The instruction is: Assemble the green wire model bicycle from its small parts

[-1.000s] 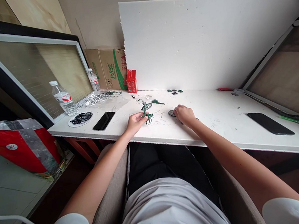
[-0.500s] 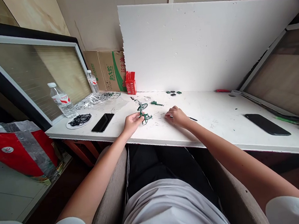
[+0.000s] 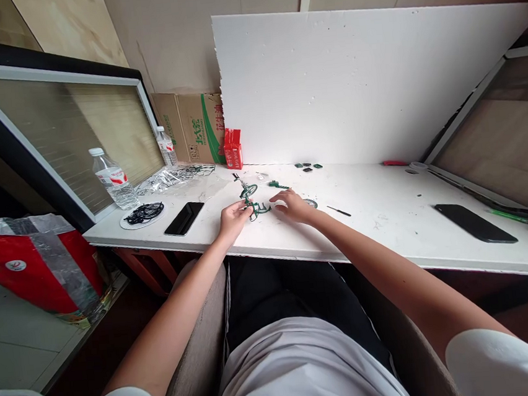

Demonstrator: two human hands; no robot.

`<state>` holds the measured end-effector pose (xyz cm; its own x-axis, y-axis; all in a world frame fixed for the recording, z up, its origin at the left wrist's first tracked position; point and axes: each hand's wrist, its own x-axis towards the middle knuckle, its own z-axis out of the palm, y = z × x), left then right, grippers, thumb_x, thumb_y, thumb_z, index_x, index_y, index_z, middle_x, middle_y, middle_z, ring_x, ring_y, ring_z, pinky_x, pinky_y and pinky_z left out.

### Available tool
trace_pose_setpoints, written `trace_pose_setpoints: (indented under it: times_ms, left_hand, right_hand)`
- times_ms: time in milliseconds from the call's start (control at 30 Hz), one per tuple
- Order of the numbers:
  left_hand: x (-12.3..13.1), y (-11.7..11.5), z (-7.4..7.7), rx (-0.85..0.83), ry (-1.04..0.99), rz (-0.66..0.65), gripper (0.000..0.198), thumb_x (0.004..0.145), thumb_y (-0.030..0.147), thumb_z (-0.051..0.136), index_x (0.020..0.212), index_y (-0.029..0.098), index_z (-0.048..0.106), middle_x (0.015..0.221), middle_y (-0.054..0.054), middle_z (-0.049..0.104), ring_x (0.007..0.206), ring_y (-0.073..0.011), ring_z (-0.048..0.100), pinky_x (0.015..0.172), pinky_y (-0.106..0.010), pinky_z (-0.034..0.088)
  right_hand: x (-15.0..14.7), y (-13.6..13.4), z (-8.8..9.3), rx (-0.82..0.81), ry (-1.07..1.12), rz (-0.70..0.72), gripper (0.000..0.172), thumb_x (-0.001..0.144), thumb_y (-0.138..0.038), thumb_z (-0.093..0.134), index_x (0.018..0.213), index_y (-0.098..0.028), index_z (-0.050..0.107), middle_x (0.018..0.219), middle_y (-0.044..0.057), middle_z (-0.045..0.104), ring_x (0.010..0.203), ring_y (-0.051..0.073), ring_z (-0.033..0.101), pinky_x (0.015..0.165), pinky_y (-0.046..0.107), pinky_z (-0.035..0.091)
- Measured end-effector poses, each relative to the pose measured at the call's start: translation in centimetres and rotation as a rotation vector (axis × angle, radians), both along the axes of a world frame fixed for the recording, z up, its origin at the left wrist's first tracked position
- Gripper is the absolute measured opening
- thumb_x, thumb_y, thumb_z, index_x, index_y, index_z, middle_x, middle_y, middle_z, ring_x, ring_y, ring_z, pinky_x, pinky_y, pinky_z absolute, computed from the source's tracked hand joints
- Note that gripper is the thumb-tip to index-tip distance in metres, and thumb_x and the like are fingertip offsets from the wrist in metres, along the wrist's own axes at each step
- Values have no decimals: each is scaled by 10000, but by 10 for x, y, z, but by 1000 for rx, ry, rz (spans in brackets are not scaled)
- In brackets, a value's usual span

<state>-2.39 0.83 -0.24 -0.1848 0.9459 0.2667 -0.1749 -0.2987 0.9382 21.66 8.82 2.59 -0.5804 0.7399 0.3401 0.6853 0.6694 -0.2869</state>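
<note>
My left hand (image 3: 234, 217) is closed on a small green model bicycle (image 3: 261, 209), pinching its frame between thumb and fingers. The bicycle's front wheel (image 3: 248, 191) and dark handlebar point toward the back of the table. Just right of it, my right hand (image 3: 291, 206) hovers with fingers apart and nothing visible in them. A loose spoked wheel (image 3: 311, 203) lies partly hidden behind that hand. Further right rests a thin black screwdriver-like tool (image 3: 340, 211). A green elongated part (image 3: 278, 185) lies behind my right hand.
Several small dark green pieces (image 3: 308, 167) lie at the back of the white table (image 3: 380, 236). Phones (image 3: 184, 219) lie left and right. At left are a disc with black parts (image 3: 143, 215), water bottles (image 3: 115, 180), plastic wrap and a red box (image 3: 233, 148).
My right hand has moved left toward the model bicycle, away from the black tool, uncovering that tool and the loose wheel. My left hand keeps its hold on the bicycle.
</note>
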Motion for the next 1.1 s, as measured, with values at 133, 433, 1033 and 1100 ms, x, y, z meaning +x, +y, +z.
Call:
trace_pose_setpoints:
  times_ms: [133, 433, 1033, 1100]
  left_hand:
    - [1, 1, 0, 2, -5, 7, 538, 680, 416, 961, 1118, 129, 835, 1125, -140, 835, 902, -212, 747, 875, -368, 588]
    - [1, 3, -3, 2, -11, 22, 531, 675, 420, 958, 1101, 132, 828, 1140, -149, 834, 931, -225, 756, 861, -361, 584]
    - [0, 2, -2, -21, -30, 20, 532, 664, 415, 968, 1095, 133, 836, 1141, -152, 835, 965, -230, 756, 904, -369, 582]
    - [-1, 1, -1, -25, -26, 16, 535, 663, 421, 970, 1095, 135, 834, 1138, -147, 833, 960, -227, 757, 910, -369, 583]
  right_hand:
    - [-20, 1, -1, 5, -12, 17, 282, 1042, -181, 649, 1280, -218, 796, 1311, 127, 776, 1265, 316, 653, 1126, 478, 518]
    - [-32, -3, -6, 16, -26, 48, 112, 993, -232, 758, 1052, -238, 853, 1143, 87, 821, 1122, 285, 667, 1042, 392, 494]
    - [-19, -24, -2, 48, 105, -31, 181, 1047, -184, 642, 1047, -213, 821, 1099, 108, 814, 1157, 325, 626, 993, 411, 500]
    - [-16, -31, -5, 28, 170, -45, 186, 1062, -203, 623, 1075, -220, 808, 1118, 105, 817, 1185, 331, 628, 991, 419, 517]
